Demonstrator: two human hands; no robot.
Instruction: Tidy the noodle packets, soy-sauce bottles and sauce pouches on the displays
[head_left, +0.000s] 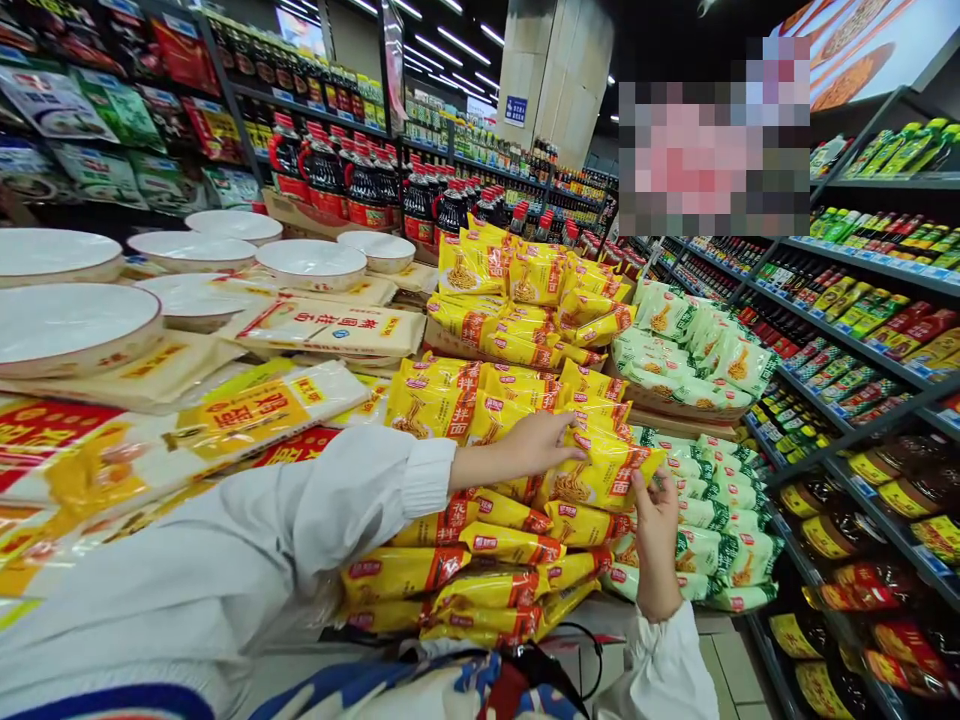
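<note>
A yellow noodle packet (596, 468) with red lettering and a picture of noodles lies on top of a pile of matching packets (499, 545). My right hand (657, 515) pinches its right edge between thumb and fingers. From the left, my left hand (536, 445) reaches across the pile, its fingers stretched out and apart at the packet's upper left edge. Part of the packet's far side is hidden by the fingers. Directly right of it are stacked pale green noodle packets (731, 545).
More yellow packets (525, 275) and green packets (694, 345) rise in boxes behind. White round tubs (67, 325) and flat noodle packs (330, 325) fill the left. Dark bottles with red caps (322, 175) stand at the back. Shelves of jars (817, 535) line the right.
</note>
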